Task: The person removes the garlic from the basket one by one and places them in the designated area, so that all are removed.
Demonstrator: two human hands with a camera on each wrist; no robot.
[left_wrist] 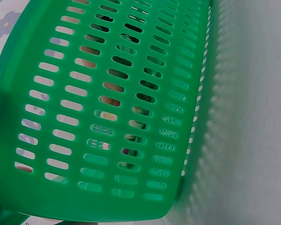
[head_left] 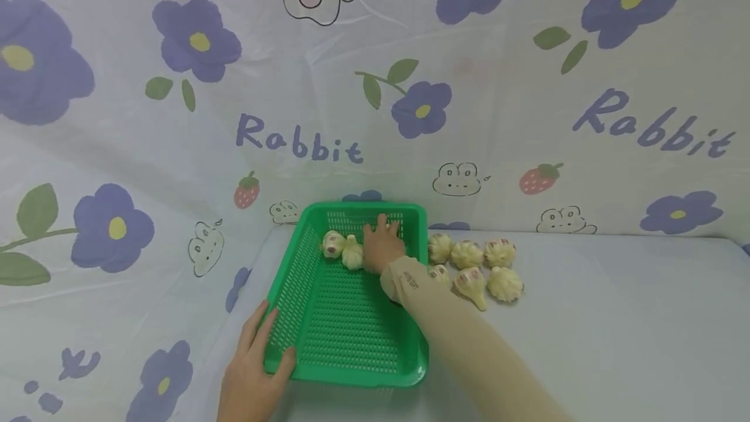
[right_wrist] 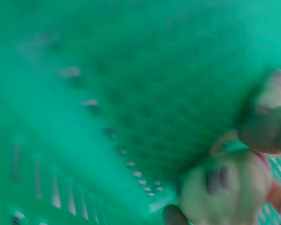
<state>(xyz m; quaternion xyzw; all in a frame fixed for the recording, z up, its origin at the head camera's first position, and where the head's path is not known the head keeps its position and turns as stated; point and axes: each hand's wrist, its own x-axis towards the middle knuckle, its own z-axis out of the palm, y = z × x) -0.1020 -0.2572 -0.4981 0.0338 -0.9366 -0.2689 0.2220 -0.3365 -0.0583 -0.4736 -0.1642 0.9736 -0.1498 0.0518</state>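
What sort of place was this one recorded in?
Probably a makeshift indoor tabletop setup: a printed "Rabbit" sheet backs a pale work surface, where a green basket and garlic bulbs sit.

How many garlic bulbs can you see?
9: six garlic bulbs in two rows of three on the table, right of the green basket; two bulbs inside it; and one bulb in the right grip. Others could be hidden under the sleeve.

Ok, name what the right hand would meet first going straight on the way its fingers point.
Probably the green basket's far wall: the right hand points toward it in the head view, though the gap between them is unclear.
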